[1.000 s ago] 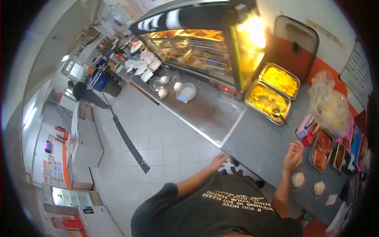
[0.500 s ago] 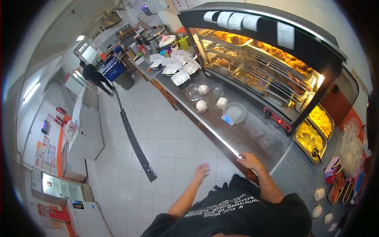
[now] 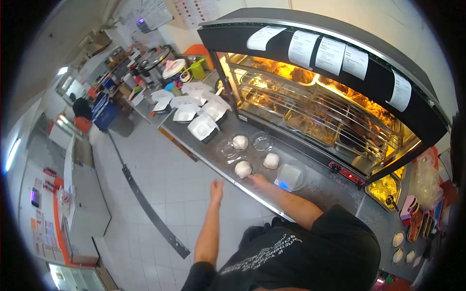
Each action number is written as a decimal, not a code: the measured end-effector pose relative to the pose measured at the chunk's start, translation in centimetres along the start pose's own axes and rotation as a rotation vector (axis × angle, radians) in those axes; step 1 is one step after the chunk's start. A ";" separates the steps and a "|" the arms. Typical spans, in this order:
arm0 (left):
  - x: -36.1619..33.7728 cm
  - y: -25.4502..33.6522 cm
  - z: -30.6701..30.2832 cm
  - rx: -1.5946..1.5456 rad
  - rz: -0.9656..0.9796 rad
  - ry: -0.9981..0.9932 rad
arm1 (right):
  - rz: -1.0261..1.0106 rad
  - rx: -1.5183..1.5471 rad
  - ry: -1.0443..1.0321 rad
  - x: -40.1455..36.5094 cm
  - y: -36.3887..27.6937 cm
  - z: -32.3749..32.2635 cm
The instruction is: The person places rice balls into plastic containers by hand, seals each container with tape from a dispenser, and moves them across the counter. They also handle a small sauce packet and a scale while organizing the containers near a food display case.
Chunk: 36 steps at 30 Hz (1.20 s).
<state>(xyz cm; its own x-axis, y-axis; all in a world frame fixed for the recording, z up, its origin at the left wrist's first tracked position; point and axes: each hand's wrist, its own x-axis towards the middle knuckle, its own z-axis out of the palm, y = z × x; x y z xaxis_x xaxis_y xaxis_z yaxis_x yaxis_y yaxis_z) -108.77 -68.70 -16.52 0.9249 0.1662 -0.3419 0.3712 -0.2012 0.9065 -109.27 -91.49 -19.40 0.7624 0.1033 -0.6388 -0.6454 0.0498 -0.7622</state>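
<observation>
My right hand (image 3: 259, 181) reaches over the counter's front edge, its fingertips beside a white round ball (image 3: 243, 169). Whether its fingers touch the ball is too small to tell. Over the floor, left of the counter, my left hand (image 3: 217, 190) is raised with nothing in it and its fingers apart. Two more white balls, one near a clear lid (image 3: 262, 141) and one (image 3: 272, 160) farther right, rest on the dark counter (image 3: 320, 186). A round clear container (image 3: 291, 175) with something whitish inside stands right of them.
A lit food warmer (image 3: 310, 106) with paper slips stands behind the counter. Several lined boxes (image 3: 203, 127) are at the left. Trays of yellow food (image 3: 383, 189) stand at the right. A person (image 3: 81, 107) is far off by a blue bin.
My right hand has left the counter's edge strip and moved left to the white balls. My left hand has risen and shifted left. The view has moved closer to the warmer.
</observation>
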 end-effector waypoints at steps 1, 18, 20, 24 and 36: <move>3.4 0.7 0.0 0.039 0.046 0.001 | 0.073 0.049 0.078 1.9 0.1 0.3; 16.3 -2.0 3.2 0.503 0.489 -0.618 | 0.098 0.551 0.486 5.9 -1.5 3.7; 15.4 -5.3 4.5 0.001 0.202 -0.590 | -0.066 0.432 0.444 10.0 1.7 3.4; 10.8 -2.4 4.3 -0.187 -0.046 -0.470 | -0.089 0.150 0.412 8.6 1.6 4.0; 2.3 5.9 3.4 0.010 0.097 -1.121 | -0.388 0.935 0.399 -9.3 2.6 6.1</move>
<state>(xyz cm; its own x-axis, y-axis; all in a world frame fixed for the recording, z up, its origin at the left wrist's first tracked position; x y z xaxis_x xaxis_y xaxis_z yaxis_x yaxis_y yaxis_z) -104.16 -72.81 -12.83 0.4995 -0.8112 -0.3041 0.2897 -0.1744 0.9411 -118.28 -86.25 -14.80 0.7733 -0.4048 -0.4880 -0.0087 0.7628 -0.6466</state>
